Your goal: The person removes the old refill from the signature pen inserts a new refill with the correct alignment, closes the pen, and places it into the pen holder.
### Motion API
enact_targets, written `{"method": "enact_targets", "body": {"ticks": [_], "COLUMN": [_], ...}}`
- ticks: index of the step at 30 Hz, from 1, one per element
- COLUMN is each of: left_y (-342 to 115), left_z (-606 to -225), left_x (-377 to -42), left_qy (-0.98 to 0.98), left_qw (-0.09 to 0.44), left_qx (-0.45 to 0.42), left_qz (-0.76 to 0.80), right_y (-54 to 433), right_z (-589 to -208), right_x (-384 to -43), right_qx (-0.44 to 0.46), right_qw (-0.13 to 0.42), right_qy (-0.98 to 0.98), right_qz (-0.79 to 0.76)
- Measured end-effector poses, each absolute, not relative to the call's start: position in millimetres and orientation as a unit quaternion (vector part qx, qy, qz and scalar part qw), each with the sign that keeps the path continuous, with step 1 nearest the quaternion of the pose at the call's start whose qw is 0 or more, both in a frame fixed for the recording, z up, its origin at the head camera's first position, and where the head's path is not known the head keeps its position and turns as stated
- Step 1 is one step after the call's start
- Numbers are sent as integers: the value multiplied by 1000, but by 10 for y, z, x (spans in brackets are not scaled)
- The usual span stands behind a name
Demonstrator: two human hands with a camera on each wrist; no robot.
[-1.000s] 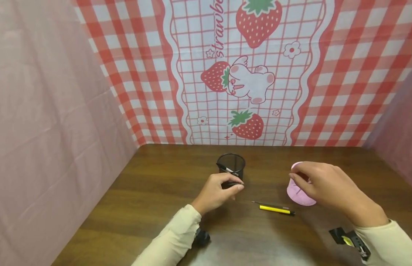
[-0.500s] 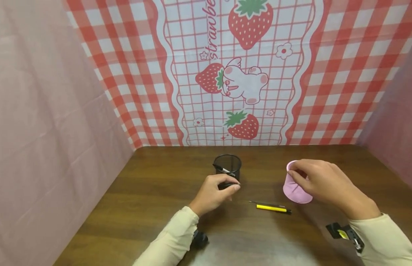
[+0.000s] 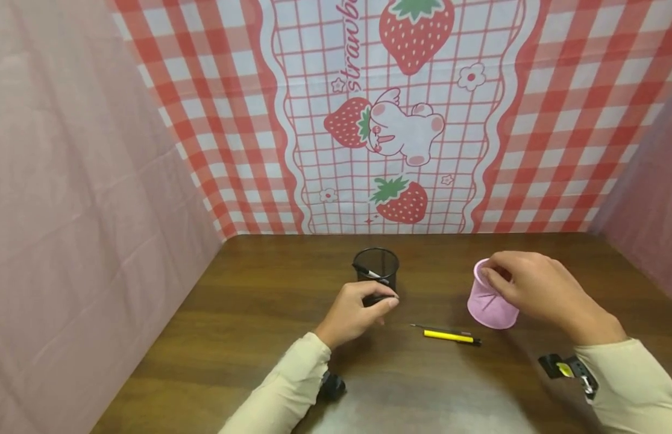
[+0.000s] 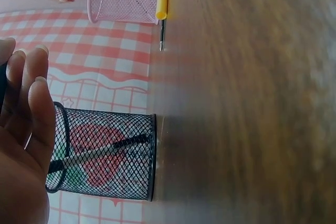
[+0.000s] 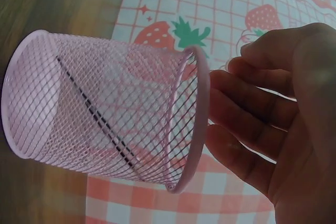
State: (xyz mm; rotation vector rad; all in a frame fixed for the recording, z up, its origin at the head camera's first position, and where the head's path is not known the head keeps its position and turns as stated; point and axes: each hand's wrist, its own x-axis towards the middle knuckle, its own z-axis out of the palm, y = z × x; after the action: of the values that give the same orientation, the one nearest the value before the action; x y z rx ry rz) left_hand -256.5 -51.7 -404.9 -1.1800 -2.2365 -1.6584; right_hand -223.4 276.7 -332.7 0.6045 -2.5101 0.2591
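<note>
My left hand point(image 3: 354, 310) pinches a slim black pen point(image 3: 380, 297) between thumb and fingers, just in front of a black mesh pen holder point(image 4: 107, 153). Inside that holder leans a black-and-white pen point(image 4: 100, 153). Over the rim of a pink mesh pen holder point(image 5: 105, 108) hovers my right hand point(image 3: 536, 286), its fingers loosely bent and nothing showing between them. Two thin dark sticks point(image 5: 97, 111) lie crosswise inside the pink holder. On the table, between the two holders and nearer me, a yellow pen point(image 3: 448, 336) lies beside a thin dark pen with a fine tip point(image 3: 417, 326).
The brown wooden table point(image 3: 249, 337) ends against a red-and-white checked strawberry cloth point(image 3: 395, 132). A pink curtain point(image 3: 97, 211) hangs at the left. Black camera mounts point(image 3: 331, 386) sit at both wrists.
The head view shifts slightly. The right hand rises a little at the pink holder's rim, and more of the holder shows. The left hand keeps its pen in the same place.
</note>
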Motion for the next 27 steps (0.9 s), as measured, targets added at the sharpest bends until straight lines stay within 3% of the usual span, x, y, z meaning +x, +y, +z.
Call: {"method": "enact_targets", "body": {"ticks": [6, 17, 27], "left_y": [-516, -515, -530], "left_z": [-4048, -3912, -3760], "left_x": [-2560, -2448, -2334], "left_qy": [-740, -749, -743], "left_qw": [53, 58, 56], "left_qx": [-388, -381, -392], "left_qz": [-546, -539, -540], "right_y": [2809, 2825, 2815], "right_z": [-3306, -3229, -3262], "right_x": [-2263, -2343, -2424], "right_qx": [204, 189, 181], "right_qw": [232, 115, 87], "right_qy": [-946, -971, -975], "right_qz": [98, 89, 91]}}
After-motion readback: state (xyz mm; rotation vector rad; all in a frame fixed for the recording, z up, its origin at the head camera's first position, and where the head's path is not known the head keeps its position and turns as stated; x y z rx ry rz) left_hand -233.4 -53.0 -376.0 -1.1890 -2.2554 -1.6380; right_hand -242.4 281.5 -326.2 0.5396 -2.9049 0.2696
